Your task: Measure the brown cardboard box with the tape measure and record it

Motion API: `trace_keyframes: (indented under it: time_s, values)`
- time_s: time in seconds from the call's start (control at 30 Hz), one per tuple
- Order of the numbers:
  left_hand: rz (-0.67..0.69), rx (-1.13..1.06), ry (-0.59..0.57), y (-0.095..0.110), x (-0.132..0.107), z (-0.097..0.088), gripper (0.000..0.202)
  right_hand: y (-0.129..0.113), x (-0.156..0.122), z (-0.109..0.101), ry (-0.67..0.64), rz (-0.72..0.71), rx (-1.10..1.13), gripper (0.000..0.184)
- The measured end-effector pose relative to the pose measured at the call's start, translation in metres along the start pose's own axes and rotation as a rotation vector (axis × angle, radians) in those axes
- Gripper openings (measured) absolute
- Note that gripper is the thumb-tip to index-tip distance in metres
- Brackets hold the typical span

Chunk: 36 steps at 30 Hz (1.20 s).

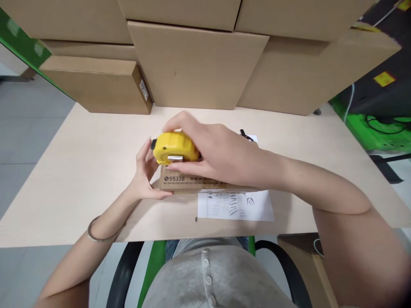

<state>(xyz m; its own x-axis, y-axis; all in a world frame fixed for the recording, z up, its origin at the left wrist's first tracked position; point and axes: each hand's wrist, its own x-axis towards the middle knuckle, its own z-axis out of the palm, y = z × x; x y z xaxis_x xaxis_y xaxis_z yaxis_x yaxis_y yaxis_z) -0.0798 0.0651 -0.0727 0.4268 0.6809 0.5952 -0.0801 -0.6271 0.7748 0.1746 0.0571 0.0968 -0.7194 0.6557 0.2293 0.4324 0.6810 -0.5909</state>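
Observation:
My right hand (218,152) is closed around a yellow tape measure (171,147) and holds it on top of a small flat cardboard box (180,180) printed with "95338". My left hand (146,173) rests against the box's left end, thumb along the front edge and fingers raised close to the tape measure's nose. A silver bangle sits on my left wrist. A white printed label (236,205) lies at the box's front right, partly under it.
Large cardboard boxes (199,64) are stacked along the back of the pale wooden table (80,171). A smaller carton (96,85) lies at the back left. A dark small object (245,135) lies behind my right hand. A green-framed machine stands right.

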Motion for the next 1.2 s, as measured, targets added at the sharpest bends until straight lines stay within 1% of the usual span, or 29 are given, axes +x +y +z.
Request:
trace_keyframes:
  time_s: [0.07, 0.13, 0.2, 0.27, 0.33, 0.4, 0.53, 0.6, 0.67, 0.77, 0.87, 1.1, 1.2]
  values:
    - [0.031, 0.055, 0.001, -0.004, -0.004, 0.000, 0.140, 0.000, 0.008, 0.004, -0.070, -0.034, -0.031, 0.029]
    - [0.063, 0.121, -0.020, -0.007, -0.006, -0.001, 0.137, 0.002, 0.007, 0.005, -0.094, -0.014, -0.047, 0.029]
    - [0.096, 0.180, -0.045, -0.008, -0.005, -0.002, 0.126, 0.006, -0.001, 0.003, -0.079, 0.038, -0.055, 0.033]
    - [0.123, 0.226, -0.059, -0.006, -0.002, -0.003, 0.116, 0.010, -0.015, -0.004, -0.037, 0.091, -0.056, 0.037]
    - [0.137, 0.247, -0.059, -0.003, 0.002, -0.003, 0.108, 0.017, -0.036, -0.014, 0.021, 0.158, -0.047, 0.039]
    - [0.140, 0.251, -0.054, -0.001, 0.004, -0.002, 0.104, 0.026, -0.063, -0.028, 0.085, 0.232, -0.055, 0.040]
    - [0.166, 0.255, -0.071, -0.001, 0.005, -0.002, 0.104, 0.042, -0.126, -0.052, 0.221, 0.378, -0.123, 0.042]
    - [0.173, 0.260, -0.066, -0.001, 0.005, -0.002, 0.105, 0.047, -0.152, -0.057, 0.272, 0.447, -0.121, 0.045]
    - [0.175, 0.262, -0.065, -0.002, 0.005, -0.003, 0.104, 0.049, -0.168, -0.058, 0.302, 0.490, -0.112, 0.046]
    - [0.187, 0.266, -0.080, -0.001, 0.006, -0.004, 0.100, 0.051, -0.176, -0.053, 0.316, 0.522, -0.112, 0.046]
    - [0.180, 0.273, -0.085, 0.000, 0.007, -0.004, 0.098, 0.052, -0.174, -0.049, 0.326, 0.512, -0.100, 0.046]
    - [0.143, 0.241, -0.033, -0.001, 0.007, -0.002, 0.092, 0.056, -0.172, -0.048, 0.303, 0.522, -0.082, 0.043]
    - [0.123, 0.240, -0.045, 0.000, 0.007, -0.002, 0.092, 0.053, -0.171, -0.049, 0.312, 0.508, -0.117, 0.043]
